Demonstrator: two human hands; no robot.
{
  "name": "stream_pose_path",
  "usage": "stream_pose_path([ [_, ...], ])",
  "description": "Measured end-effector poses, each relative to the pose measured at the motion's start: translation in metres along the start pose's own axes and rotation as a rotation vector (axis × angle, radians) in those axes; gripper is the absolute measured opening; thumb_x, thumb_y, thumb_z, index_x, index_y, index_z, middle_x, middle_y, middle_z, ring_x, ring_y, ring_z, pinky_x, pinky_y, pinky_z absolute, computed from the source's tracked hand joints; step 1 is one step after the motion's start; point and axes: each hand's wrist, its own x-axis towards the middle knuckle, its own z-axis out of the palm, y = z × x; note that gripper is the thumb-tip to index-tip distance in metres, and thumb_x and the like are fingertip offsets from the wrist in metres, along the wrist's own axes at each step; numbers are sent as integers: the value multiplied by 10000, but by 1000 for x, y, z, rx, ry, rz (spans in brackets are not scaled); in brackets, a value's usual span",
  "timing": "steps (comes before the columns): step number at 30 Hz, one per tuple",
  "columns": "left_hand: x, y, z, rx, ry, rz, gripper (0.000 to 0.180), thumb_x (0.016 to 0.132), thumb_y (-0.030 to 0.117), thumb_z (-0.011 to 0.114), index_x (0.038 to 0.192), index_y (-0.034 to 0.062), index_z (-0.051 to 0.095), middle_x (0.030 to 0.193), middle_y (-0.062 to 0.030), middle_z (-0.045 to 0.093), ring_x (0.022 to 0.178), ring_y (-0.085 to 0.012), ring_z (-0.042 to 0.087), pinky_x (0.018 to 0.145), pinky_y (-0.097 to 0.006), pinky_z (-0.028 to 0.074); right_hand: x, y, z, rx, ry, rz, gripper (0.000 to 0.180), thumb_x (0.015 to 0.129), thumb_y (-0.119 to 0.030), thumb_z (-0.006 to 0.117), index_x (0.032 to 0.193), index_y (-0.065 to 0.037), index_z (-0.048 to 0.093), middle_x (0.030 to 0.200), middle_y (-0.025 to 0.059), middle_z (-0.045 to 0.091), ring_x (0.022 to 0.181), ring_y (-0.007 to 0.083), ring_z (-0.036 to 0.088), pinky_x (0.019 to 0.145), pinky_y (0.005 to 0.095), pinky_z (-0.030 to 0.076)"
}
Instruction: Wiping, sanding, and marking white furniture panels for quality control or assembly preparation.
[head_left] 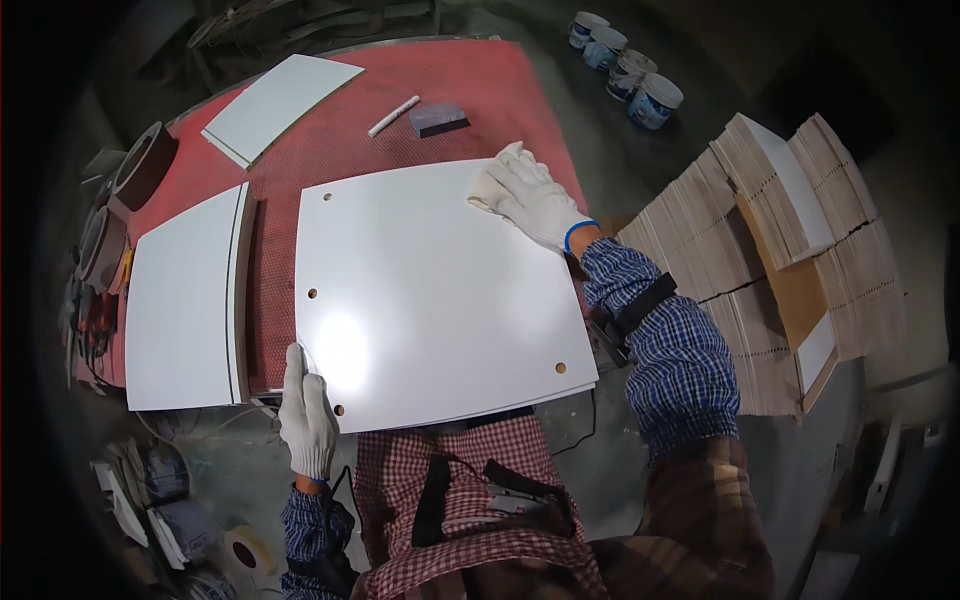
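Note:
A white panel (440, 290) with several round holes near its edges lies in front of me, over the red table covering. A second sheet edge shows under its near right side. My left hand (307, 425), in a white knit glove, grips the panel's left edge by the near corner, its fingers partly along the side. At the far right corner my right hand (530, 200), gloved with a blue cuff, presses a cream cloth (484, 192) onto the panel's face. Part of the cloth is hidden under the fingers.
Left of the panel stands a stack of white boards (185, 300); another white board (285, 105) lies far left. A white marker (394, 116) and a grey block (438, 120) rest on the red table (490, 75). Tape rolls (145, 165), stacked boards (690, 230) and tubs (655, 100) stand around.

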Motion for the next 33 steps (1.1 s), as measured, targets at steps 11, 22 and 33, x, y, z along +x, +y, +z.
stream_pose_path([
  [11,-6,15,4,16,63,-7,535,1060,219,447,1540,-14,403,1511,-160,523,1018,-154,603,866,-257,503,-176,-112,-14,84,29,8,638,908,-390,622,1440,-59,502,1571,214,376,1476,444,277,1219,550,218],
  [22,-38,26,15,211,47,205,440,1055,111,474,1454,-73,460,1276,-179,568,994,-214,567,872,-283,483,-143,-255,32,301,317,-206,476,829,-289,661,1229,-37,600,1336,185,533,1331,379,440,1171,535,301],
  [33,-39,27,10,379,15,459,196,932,49,457,1098,-45,506,1048,-198,481,886,-334,469,801,-432,423,-177,-174,19,-56,171,329,650,922,-449,620,1425,-49,522,1503,223,450,1435,444,329,1210,549,227],
])
